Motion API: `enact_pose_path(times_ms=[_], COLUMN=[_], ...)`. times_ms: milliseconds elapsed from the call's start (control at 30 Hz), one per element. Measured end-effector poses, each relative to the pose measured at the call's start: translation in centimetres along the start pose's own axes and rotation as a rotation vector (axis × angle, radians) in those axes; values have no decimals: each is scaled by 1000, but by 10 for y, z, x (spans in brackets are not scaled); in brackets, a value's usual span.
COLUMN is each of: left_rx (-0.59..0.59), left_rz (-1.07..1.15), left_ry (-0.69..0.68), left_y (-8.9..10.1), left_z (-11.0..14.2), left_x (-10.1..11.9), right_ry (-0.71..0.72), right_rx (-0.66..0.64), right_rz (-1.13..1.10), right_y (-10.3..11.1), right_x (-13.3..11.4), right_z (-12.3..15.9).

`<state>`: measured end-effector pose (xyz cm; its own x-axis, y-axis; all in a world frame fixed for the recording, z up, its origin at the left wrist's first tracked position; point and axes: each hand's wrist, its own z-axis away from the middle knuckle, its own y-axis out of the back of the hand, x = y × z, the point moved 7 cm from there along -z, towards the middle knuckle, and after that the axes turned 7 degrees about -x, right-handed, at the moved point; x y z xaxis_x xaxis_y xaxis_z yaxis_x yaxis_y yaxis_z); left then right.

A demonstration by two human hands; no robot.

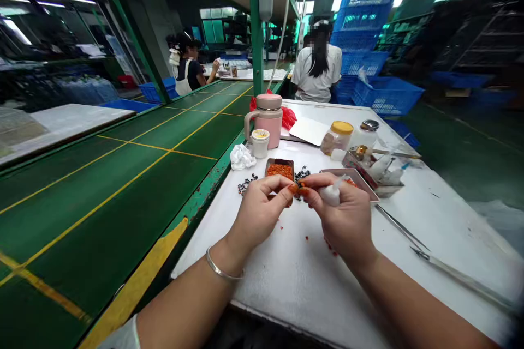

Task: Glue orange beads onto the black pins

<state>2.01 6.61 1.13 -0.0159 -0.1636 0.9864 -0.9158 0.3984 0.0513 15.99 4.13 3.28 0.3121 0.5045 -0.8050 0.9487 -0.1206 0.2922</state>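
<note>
Pinching narrowly, the left hand (262,212) closes thumb and forefinger over the white worktop (286,294), whatever they hold too small to make out at the orange-tipped fingertips (292,188). The right hand (346,218) wraps firmly around a white squeeze bottle (331,195), its nozzle tilted toward those fingertips. The 2 hands nearly touch near the middle of the worktop, toward its left edge. Held close together and low over the surface, they appear well placed for steady, fine work, with a short reach to the supplies. Just beyond them sits a small metal tray (280,169) of orange pieces, with loose black pieces (247,184) beside it and a second tray (350,181) to the right. Red specks (307,238) dot the worktop below the right hand. Toward the far edge stand a pink mug (266,120), a yellow-lidded jar (336,137) and a box of small bottles (368,172). A crumpled cloth (241,156) lies near the left edge, steel tweezers (458,278) near the right. A green conveyor (123,185) runs alongside, while 1 co-worker (317,71) at the far end and another (186,62) across the conveyor work beyond.
</note>
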Motion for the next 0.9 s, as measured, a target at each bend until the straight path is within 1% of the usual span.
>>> enact_pose_path(times_ms=[167, 333, 433, 533, 633, 733, 800, 833, 900], left_rx=[43, 96, 105, 105, 125, 153, 198, 243, 390], left_rz=[-77, -167, -166, -106, -50, -43, 2, 61, 260], left_ry=[-14, -70, -83, -50, 1, -8, -49, -72, -118], left_y=[-3, 0, 3, 6, 8, 12, 20, 27, 47], left_z=[1, 4, 7, 7, 6, 5, 4, 4, 6], left_x=[7, 13, 15, 13, 9, 9, 11, 12, 12], right_ry=[-83, -146, -149, -137, -126, -142, -162, -171, -184], right_rx=[-51, -87, -96, -92, -69, -32, -16, -11, -6], right_rz=[-137, -228, -231, -200, -160, -134, -114, -106, -77], right_y=[-3, -7, -10, -10, -7, -3, -1, -1, -1], right_x=[9, 15, 15, 13, 13, 17, 22, 24, 27], right_z=[-4, -4, -3, -3, -4, -6, -7, -6, -5])
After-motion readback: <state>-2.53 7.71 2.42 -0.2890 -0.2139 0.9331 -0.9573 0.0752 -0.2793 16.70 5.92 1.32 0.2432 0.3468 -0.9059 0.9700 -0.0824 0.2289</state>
